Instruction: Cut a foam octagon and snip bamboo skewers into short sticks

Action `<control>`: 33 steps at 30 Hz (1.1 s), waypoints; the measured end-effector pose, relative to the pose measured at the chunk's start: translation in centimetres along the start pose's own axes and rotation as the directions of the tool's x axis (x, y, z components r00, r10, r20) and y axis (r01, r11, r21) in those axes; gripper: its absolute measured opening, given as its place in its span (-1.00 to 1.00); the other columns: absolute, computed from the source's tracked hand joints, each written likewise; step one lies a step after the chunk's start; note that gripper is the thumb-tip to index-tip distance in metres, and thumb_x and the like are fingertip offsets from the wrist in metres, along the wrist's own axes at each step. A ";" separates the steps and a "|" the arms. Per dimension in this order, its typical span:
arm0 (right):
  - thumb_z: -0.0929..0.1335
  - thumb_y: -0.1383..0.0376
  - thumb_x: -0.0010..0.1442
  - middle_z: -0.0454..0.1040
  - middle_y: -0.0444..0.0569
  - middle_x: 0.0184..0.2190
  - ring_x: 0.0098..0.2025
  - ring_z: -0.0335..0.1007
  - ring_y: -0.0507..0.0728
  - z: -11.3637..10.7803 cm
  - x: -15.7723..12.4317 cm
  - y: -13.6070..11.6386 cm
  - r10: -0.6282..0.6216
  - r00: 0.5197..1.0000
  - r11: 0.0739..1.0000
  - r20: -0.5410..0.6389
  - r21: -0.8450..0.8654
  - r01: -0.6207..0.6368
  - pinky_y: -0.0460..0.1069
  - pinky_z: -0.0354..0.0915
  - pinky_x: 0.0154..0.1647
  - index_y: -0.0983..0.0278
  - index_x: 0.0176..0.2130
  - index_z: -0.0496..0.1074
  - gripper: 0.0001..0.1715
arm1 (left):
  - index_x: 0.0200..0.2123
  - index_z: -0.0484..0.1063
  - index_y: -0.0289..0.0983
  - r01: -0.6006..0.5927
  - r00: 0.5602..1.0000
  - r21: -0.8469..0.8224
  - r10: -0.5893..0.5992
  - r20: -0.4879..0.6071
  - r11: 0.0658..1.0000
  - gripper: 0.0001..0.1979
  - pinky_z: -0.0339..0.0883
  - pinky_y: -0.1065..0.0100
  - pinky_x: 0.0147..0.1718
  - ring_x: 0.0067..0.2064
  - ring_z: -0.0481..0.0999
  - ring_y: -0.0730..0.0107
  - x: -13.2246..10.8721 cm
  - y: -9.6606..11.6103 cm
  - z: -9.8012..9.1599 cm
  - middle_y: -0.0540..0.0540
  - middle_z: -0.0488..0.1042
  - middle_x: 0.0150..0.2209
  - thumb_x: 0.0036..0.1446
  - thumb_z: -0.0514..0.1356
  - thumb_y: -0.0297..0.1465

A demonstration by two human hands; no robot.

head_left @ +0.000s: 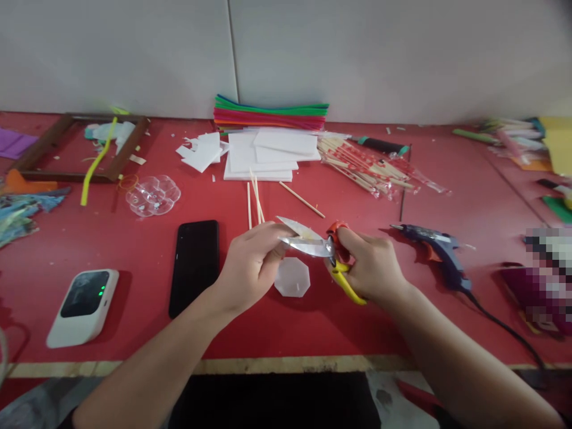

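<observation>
My right hand point(370, 262) grips scissors point(313, 245) with one red and one yellow handle. Their blades are spread and point left, the tips right at the fingers of my left hand point(252, 262). That hand is closed in a pinch; what it holds is hidden, though a small pale yellowish bit shows between the blades. Beyond its knuckles several thin wooden sticks point(256, 199) point away from me, their near ends out of sight. Another wooden stick point(302, 199) lies slanted behind the scissors. Below the blades a whitish translucent octagonal piece point(292, 277) rests on the red table point(313, 333).
A black phone point(194, 268) and a white device point(83, 307) lie to the left. A glue gun point(435, 250) with its cord is at right. White foam sheets point(263, 152), wrapped chopsticks point(366, 164) and coloured pipe cleaners point(270, 113) are behind. A brown frame point(42, 146) stands back left.
</observation>
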State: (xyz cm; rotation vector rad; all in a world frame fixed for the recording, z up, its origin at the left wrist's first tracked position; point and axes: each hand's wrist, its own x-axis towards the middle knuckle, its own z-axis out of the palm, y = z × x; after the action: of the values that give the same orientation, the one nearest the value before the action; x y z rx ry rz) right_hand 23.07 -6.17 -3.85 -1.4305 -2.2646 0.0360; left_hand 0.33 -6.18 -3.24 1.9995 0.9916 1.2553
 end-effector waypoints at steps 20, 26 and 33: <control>0.31 0.20 0.02 0.23 -0.20 -0.56 -0.59 0.10 0.03 0.4 0.0 0.1 0.017 1.000 0.994 0.020 0.111 -0.019 -0.07 0.06 -0.54 0.16 -0.39 0.08 -0.75 | -0.39 0.29 -0.20 0.201 0.976 -0.171 -0.183 0.117 0.965 -0.68 0.22 0.40 -0.53 -0.51 0.28 0.50 -0.4 0.6 0.4 0.03 0.30 -0.48 0.44 -0.06 -0.31; 0.29 0.20 -0.03 0.19 -0.20 -0.60 -0.60 0.03 0.03 0.3 0.0 0.3 0.034 0.999 0.998 0.016 0.051 -0.034 -0.06 0.01 -0.55 0.15 -0.43 0.03 -0.73 | -0.40 0.26 -0.21 0.198 0.977 -0.199 -0.178 0.115 0.960 -0.73 0.11 0.43 -0.61 -0.55 0.22 0.57 -0.3 0.9 0.4 0.03 0.34 -0.42 0.40 -0.02 -0.39; 0.31 0.18 -0.01 0.23 -0.19 -0.59 -0.59 0.03 0.02 0.0 0.1 0.3 0.033 0.999 0.999 0.034 0.013 -0.033 -0.06 0.01 -0.54 0.17 -0.43 0.09 -0.75 | -0.39 0.28 -0.22 0.190 0.980 -0.132 -0.179 0.088 0.973 -0.75 0.05 0.45 -0.64 -0.59 0.19 0.63 -0.2 1.0 0.4 0.05 0.38 -0.42 0.38 -0.01 -0.44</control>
State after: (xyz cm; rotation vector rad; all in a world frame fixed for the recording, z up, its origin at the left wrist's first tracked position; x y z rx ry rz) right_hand 23.31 -5.93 -3.86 -1.4707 -2.2637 0.0858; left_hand 0.90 -6.93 -2.68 1.7897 0.9994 1.1097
